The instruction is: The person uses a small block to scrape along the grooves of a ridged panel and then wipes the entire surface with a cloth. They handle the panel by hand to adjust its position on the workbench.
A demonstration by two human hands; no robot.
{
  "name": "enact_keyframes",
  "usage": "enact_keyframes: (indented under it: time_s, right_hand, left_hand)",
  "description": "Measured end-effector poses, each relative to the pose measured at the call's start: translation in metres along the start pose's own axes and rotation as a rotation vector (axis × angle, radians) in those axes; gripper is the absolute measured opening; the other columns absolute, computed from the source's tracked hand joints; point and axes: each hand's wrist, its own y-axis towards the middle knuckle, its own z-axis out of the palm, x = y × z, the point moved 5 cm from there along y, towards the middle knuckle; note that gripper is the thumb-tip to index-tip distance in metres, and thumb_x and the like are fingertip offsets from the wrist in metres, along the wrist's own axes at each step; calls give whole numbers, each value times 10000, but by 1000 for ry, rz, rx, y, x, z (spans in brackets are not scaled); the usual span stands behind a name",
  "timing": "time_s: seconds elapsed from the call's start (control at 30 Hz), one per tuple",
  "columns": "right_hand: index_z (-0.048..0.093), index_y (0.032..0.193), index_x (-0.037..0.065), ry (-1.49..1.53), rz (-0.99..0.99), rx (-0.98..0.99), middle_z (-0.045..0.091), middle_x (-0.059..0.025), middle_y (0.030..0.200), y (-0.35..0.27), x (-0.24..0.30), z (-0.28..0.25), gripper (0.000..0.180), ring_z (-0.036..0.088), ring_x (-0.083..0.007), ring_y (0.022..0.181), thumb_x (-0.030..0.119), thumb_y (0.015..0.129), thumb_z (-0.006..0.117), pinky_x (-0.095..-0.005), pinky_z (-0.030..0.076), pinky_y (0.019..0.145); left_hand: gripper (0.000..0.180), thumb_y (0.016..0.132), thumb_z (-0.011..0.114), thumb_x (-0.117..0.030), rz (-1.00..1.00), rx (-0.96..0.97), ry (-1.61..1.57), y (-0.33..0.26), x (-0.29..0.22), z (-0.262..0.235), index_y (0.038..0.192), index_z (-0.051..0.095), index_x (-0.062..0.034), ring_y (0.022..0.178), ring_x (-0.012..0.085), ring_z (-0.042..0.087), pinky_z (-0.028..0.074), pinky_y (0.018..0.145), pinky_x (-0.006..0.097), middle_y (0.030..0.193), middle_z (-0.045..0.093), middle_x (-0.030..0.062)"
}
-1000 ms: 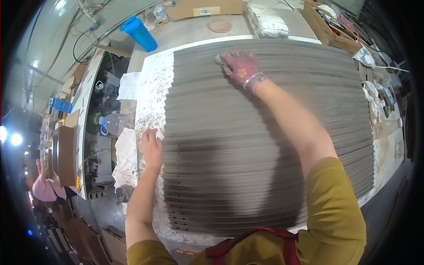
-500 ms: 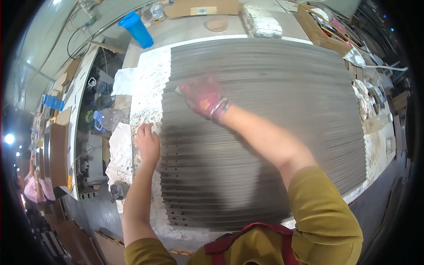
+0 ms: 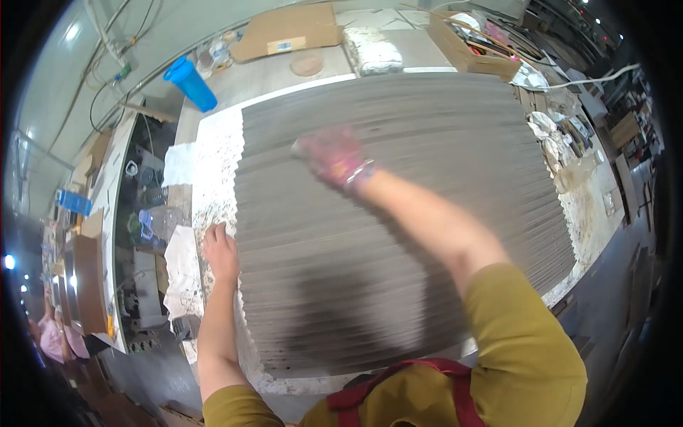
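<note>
The right hand (image 3: pixel 331 156) wears a pink glove and looks blurry. It is on or just over the far left part of a big gray ridged sheet (image 3: pixel 441 128). A small pale bit (image 3: pixel 297 148) peeks out at the fingertips, but I cannot tell what it is, or if the fingers are pinching it or pressed together. The left hand (image 3: pixel 221 256) is bare. It rests with its fingers stretched forward, beside the bumpy left side of the gray sheet, on a white board (image 3: pixel 217 164) with dark specks.

The gray sheet lies on that board and fills the middle of the bench (image 3: pixel 249 78). Its long lines run from the left edge of the bench to the right edge.

Near the left edge of the bench is a crumpled white cloth (image 3: pixel 185 260). A blue cup (image 3: pixel 191 85) is near the far left corner. Along the far edge come a flat piece of cardboard (image 3: pixel 284 32), a round tan disc (image 3: pixel 307 66) and a white bundle (image 3: pixel 371 51). A cardboard box (image 3: pixel 506 67) full of odds and ends sits at the far right corner. Crumpled paper (image 3: pixel 546 135) lies near the right edge. Well off to the left is a person in pink (image 3: pixel 60 340).
</note>
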Motion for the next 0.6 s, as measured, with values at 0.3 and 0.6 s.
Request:
enact_keyframes:
  time_s: [0.3, 0.6]
  right_hand:
    - [546, 1162, 188, -220, 329, 6, 600, -143, 1146, -57, -246, -93, 315, 572, -357, 1068, 297, 867, 542, -524, 394, 901]
    - [584, 1145, 148, -114, -136, -169, 619, -151, 1160, 83, -90, -28, 326, 582, -340, 1096, 280, 852, 535, -489, 414, 922]
  left_hand:
    - [356, 870, 542, -109, 19, -79, 165, 2, 20, 14, 1226, 551, -99, 1160, 337, 489, 396, 950, 460, 1245, 527, 138]
    - [365, 825, 552, -49, 68, -82, 26, 2, 25, 5, 1189, 551, -55, 1135, 370, 481, 382, 975, 467, 1202, 522, 173]
